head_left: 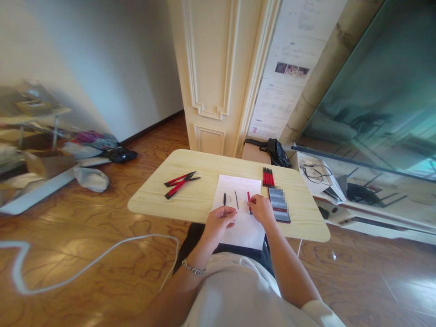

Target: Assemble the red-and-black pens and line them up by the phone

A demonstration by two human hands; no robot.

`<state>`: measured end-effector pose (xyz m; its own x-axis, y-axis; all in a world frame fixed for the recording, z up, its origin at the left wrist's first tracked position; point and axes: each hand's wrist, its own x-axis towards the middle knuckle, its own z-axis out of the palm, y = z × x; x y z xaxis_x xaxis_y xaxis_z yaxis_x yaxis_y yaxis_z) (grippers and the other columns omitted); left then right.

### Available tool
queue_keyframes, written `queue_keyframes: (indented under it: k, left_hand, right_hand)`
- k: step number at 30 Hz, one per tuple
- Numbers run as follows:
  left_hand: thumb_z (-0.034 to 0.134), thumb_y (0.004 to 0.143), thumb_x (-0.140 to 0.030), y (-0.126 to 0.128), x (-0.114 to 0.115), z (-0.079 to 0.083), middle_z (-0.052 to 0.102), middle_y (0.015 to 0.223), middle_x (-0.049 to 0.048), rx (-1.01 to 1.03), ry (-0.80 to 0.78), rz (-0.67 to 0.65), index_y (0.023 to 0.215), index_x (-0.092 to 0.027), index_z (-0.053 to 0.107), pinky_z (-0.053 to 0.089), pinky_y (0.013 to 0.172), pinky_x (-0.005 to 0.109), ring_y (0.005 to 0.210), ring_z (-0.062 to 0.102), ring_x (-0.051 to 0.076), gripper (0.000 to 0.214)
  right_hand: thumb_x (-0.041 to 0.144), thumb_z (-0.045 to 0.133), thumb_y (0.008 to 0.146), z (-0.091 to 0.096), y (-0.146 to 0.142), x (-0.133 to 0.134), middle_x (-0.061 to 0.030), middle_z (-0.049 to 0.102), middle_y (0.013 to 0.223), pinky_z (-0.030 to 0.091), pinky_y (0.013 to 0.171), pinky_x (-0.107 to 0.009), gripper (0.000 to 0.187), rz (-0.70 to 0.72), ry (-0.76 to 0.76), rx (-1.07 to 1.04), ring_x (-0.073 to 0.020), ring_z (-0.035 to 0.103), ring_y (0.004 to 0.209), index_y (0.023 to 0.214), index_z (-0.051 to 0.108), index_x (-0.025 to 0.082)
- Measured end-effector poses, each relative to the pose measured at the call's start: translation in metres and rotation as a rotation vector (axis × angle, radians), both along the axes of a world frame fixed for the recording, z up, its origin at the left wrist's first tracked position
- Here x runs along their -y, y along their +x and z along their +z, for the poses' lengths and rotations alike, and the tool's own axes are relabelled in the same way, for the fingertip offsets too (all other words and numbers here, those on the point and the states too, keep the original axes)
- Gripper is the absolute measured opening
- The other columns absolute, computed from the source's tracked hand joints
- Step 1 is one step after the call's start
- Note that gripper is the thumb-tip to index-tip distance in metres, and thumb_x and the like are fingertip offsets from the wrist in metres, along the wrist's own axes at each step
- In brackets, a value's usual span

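A white sheet of paper (pixel 240 229) lies on the table in front of me, with separate pen parts set out across it. From left to right are a short black pen part (pixel 224 198), a tiny pale piece (pixel 230 199) too small to make out, and a thin dark refill (pixel 236 200). My right hand (pixel 262 210) pinches a red pen barrel (pixel 249 198) at the paper's right side. Over the paper's left part, my left hand (pixel 220 221) is loosely curled, fingers and thumb apart, with nothing visible in it.
Several red and black pens (pixel 182 184) lie crossed at the table's left. More pens (pixel 268 177) stand in a row at the back right, above a dark phone-like slab (pixel 279 205), partly pixelated. The wooden table (pixel 150 195) has rounded corners. A white cable (pixel 102 254) crosses the floor.
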<state>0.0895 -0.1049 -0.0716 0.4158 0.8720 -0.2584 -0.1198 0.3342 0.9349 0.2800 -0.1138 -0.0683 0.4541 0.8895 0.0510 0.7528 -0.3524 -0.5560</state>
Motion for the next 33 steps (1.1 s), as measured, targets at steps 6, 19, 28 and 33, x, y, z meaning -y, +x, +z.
queue_keyframes:
  k: [6,19,28,33]
  left_hand:
    - [0.076,0.061,-0.040,-0.002,-0.003,-0.003,0.065,0.073,0.0041,-0.006,0.010,0.006,0.082,-0.016,0.068,0.051,0.062,0.025,0.071,0.061,0.015,0.033]
    - [0.067,0.070,-0.044,-0.005,-0.003,-0.006,0.063,0.069,0.0024,-0.040,0.139,-0.001,0.080,-0.017,0.065,0.041,0.051,0.021,0.056,0.056,0.012,0.029]
    - [0.064,0.073,-0.044,-0.006,-0.004,-0.006,0.058,0.057,-0.0005,-0.102,0.278,-0.036,0.076,-0.017,0.063,0.035,0.047,0.022,0.048,0.049,0.011,0.027]
    - [0.064,0.072,-0.044,-0.007,-0.005,-0.009,0.059,0.058,-0.0002,-0.129,0.281,-0.044,0.075,-0.017,0.063,0.037,0.048,0.022,0.051,0.051,0.012,0.027]
  right_hand:
    - [0.026,0.059,0.079,-0.007,-0.002,0.004,-0.0086,0.070,0.080,0.037,0.065,-0.026,0.012,0.022,0.002,0.072,-0.0203,0.062,0.079,0.079,0.069,0.019]
    - [0.033,0.048,0.086,0.005,0.001,0.023,-0.0037,0.067,0.080,0.034,0.062,-0.025,0.021,-0.052,0.121,-0.018,-0.0168,0.059,0.073,0.085,0.065,0.021]
    - [0.032,0.041,0.089,-0.006,-0.002,0.052,-0.0038,0.067,0.079,0.033,0.062,-0.025,0.024,-0.041,0.126,-0.011,-0.0177,0.059,0.072,0.091,0.062,0.022]
    - [0.031,0.040,0.090,-0.008,-0.001,0.052,-0.0040,0.067,0.080,0.034,0.062,-0.024,0.025,-0.039,0.108,-0.001,-0.0171,0.060,0.073,0.091,0.062,0.021]
